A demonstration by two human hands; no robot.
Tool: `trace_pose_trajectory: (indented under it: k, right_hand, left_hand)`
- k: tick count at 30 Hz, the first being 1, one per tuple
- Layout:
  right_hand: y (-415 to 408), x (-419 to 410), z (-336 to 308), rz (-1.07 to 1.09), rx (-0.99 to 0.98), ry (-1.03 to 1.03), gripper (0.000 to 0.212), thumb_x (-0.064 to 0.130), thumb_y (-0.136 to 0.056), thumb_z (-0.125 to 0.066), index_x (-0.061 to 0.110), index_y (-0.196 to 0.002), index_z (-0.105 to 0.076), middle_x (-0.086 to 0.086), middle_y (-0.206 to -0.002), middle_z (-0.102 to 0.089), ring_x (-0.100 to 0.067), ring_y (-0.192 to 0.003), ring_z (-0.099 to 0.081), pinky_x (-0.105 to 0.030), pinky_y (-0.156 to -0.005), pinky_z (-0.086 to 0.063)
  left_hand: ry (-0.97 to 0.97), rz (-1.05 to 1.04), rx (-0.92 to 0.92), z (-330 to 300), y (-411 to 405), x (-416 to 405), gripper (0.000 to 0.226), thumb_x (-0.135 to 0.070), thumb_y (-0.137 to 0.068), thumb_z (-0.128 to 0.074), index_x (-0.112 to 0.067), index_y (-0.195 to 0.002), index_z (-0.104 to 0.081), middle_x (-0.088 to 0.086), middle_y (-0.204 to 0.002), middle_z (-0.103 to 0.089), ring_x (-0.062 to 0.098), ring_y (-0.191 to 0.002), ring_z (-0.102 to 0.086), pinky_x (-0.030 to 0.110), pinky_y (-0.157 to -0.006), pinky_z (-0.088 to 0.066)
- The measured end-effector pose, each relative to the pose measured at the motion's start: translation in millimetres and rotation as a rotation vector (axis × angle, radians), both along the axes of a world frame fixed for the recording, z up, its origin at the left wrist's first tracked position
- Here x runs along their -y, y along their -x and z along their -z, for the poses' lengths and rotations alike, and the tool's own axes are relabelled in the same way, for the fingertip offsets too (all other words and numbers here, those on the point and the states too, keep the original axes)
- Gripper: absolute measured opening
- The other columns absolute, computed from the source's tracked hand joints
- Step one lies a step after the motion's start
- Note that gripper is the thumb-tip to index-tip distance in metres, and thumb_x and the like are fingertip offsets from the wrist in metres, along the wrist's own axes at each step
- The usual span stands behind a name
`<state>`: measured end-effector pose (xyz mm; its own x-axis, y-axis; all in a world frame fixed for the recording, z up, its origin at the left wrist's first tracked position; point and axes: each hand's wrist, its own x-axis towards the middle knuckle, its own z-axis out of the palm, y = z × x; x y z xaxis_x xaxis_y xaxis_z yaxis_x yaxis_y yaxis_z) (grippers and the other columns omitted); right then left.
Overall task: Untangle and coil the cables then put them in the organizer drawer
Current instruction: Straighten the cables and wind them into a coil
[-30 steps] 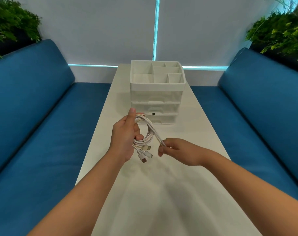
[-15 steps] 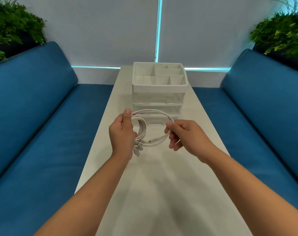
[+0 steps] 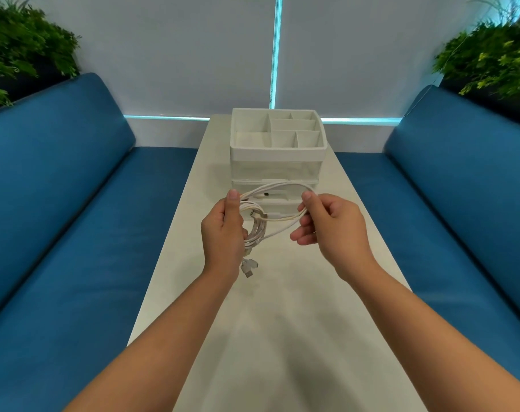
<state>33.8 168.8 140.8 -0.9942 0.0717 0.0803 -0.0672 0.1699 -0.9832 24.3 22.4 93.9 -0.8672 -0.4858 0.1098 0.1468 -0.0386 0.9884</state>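
Observation:
A bundle of white cables is held up over the white table, just in front of the organizer. My left hand grips the coiled part, thumb up, with several plugs dangling below it. My right hand pinches the far side of a wide loop between thumb and fingers. The white organizer stands at the table's far end, with an open divided tray on top and clear drawers beneath, all closed.
Blue cushioned benches run along both sides of the narrow table. Green plants sit in both upper corners. A white wall with a lit cyan strip closes off the far end.
My right hand rose from low beside the plugs and pulled a strand out to the right, opening a wide loop. The left hand kept its grip and lifted slightly.

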Motion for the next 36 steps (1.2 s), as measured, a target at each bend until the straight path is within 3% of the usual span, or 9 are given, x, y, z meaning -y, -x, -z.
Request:
trace_pose_trajectory:
  k: [5,7,10,14,17,21,26,30,36]
  right_hand:
    - [1,2,-9,-0.015,0.047,0.198,0.029,0.026,-0.100,-0.050,0.004,-0.086,-0.064,-0.005,-0.061,-0.061,-0.017,-0.058,-0.071,-0.020,-0.055,-0.056]
    - [0,4,-4,-0.014,0.049,0.247,0.029,0.026,-0.100,-0.050,0.005,-0.085,-0.062,-0.006,-0.062,-0.062,-0.019,-0.063,-0.072,-0.021,-0.060,-0.058]
    - [-3,6,11,0.037,-0.067,0.085,0.028,0.027,-0.099,-0.050,0.007,-0.086,-0.063,-0.009,-0.068,-0.066,-0.018,-0.067,-0.072,-0.025,-0.066,-0.060]
    - [-3,6,29,0.127,-0.176,-0.133,0.024,0.026,-0.099,-0.051,0.008,-0.089,-0.065,-0.009,-0.071,-0.067,-0.013,-0.064,-0.068,-0.027,-0.064,-0.060]
    - [-4,3,30,0.144,-0.142,-0.155,0.026,0.025,-0.099,-0.052,0.004,-0.088,-0.065,-0.005,-0.063,-0.063,-0.013,-0.059,-0.066,-0.024,-0.060,-0.059]
    - [-3,2,20,0.031,0.120,0.097,0.028,0.027,-0.095,-0.058,0.001,-0.088,-0.066,-0.009,-0.065,-0.059,-0.016,-0.055,-0.068,-0.021,-0.056,-0.057]
    - [-4,-7,2,-0.229,0.413,0.512,0.007,0.008,-0.086,-0.067,0.001,-0.089,-0.068,-0.004,-0.072,-0.070,-0.017,-0.069,-0.072,-0.017,-0.063,-0.057]
    - [-7,-5,1,-0.310,0.292,0.428,0.011,0.001,-0.083,-0.068,0.001,-0.094,-0.068,-0.008,-0.077,-0.072,-0.016,-0.070,-0.072,-0.016,-0.064,-0.056]
    - [1,-9,11,-0.075,0.054,0.154,0.008,0.006,-0.085,-0.070,0.002,-0.091,-0.069,-0.016,-0.082,-0.063,-0.020,-0.069,-0.066,-0.024,-0.067,-0.059]
  left_hand:
    - [-0.019,0.037,0.035,4,2,-6,0.046,-0.046,-0.100,-0.045,-0.008,-0.089,-0.068,-0.009,-0.055,-0.048,0.006,-0.052,-0.044,0.022,-0.053,-0.043]
    - [-0.046,0.046,0.059,4,3,-7,0.046,-0.048,-0.100,-0.044,-0.011,-0.091,-0.069,-0.001,-0.066,-0.058,0.007,-0.058,-0.050,0.021,-0.056,-0.045]
    - [-0.119,0.059,0.113,3,4,-7,0.057,-0.053,-0.098,-0.044,0.000,-0.095,-0.063,0.009,-0.077,-0.053,0.021,-0.067,-0.047,0.029,-0.063,-0.042]
    - [-0.217,0.047,0.175,-3,1,-7,0.042,-0.055,-0.097,-0.045,-0.017,-0.089,-0.061,-0.001,-0.066,-0.040,0.012,-0.059,-0.033,0.026,-0.058,-0.031]
    - [-0.241,0.048,0.204,-3,0,-8,0.041,-0.055,-0.097,-0.045,-0.020,-0.087,-0.064,0.001,-0.072,-0.044,0.012,-0.064,-0.037,0.027,-0.061,-0.034]
    - [-0.233,0.021,0.243,-2,-1,-8,0.044,-0.056,-0.097,-0.043,-0.020,-0.080,-0.062,-0.001,-0.072,-0.048,0.013,-0.062,-0.040,0.026,-0.058,-0.035]
    - [-0.253,-0.005,0.275,0,1,-5,0.044,-0.056,-0.097,-0.043,-0.019,-0.085,-0.065,-0.001,-0.073,-0.051,0.016,-0.067,-0.047,0.028,-0.063,-0.041]
    - [-0.257,0.025,0.273,5,2,-8,0.043,-0.054,-0.097,-0.044,-0.021,-0.087,-0.070,0.010,-0.089,-0.065,0.028,-0.082,-0.061,0.042,-0.083,-0.052]
    - [-0.252,0.032,0.311,0,1,-13,0.043,-0.054,-0.097,-0.045,-0.020,-0.086,-0.067,0.001,-0.075,-0.053,0.017,-0.067,-0.047,0.032,-0.068,-0.041]
